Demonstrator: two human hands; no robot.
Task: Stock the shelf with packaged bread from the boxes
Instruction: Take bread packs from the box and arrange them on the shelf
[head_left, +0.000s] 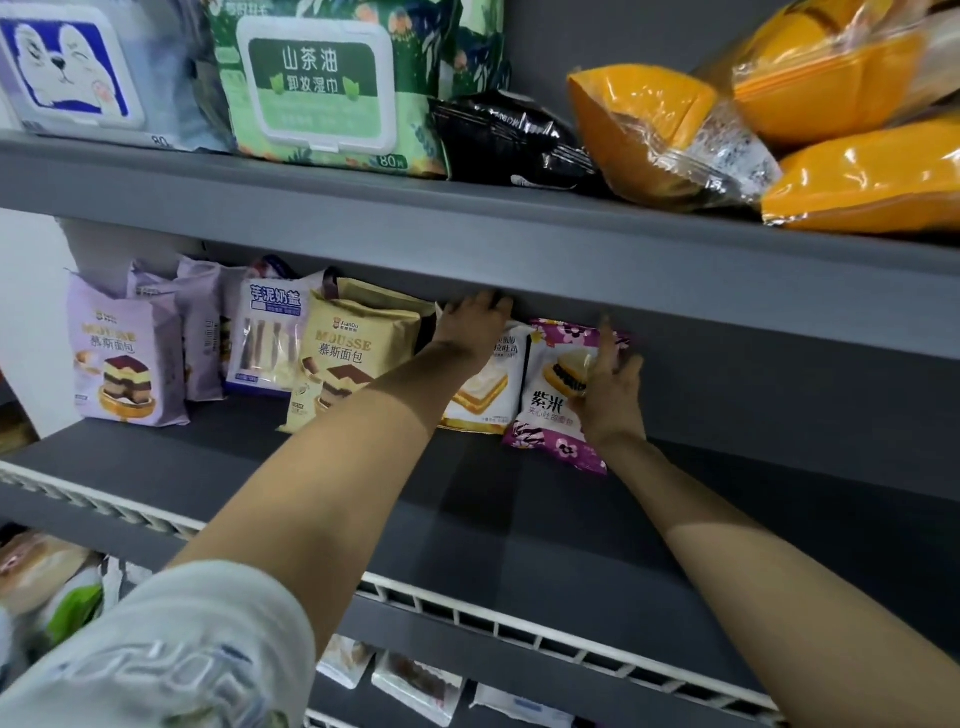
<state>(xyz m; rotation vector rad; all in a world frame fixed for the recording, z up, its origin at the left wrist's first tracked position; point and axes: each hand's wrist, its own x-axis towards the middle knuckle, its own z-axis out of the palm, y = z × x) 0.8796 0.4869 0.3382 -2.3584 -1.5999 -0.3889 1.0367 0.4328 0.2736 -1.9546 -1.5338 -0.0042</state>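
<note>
Middle shelf (483, 525), dark grey with a white wire front rail (519, 626): upright bread packets in a row, namely lilac mousse pack (124, 358), taro pack (267, 338), tan mousse pack (348, 358), white toast pack (491, 387), purple rice pack (558, 395). Upper shelf (467, 234): wet-wipe packs (322, 83), black pouch (506, 140), orange bags (649, 130).

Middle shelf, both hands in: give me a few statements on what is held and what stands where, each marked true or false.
1. The right hand holds the purple-flowered pack. True.
2. The left hand reaches over the white sandwich pack. True.
3. The yellow mousse pack stands right of the purple-flowered pack. False: it stands left of it.
4. The orange packs lie on the middle shelf. False: they lie on the shelf above.
5. The green wipes pack lies on the shelf above. True.
</note>
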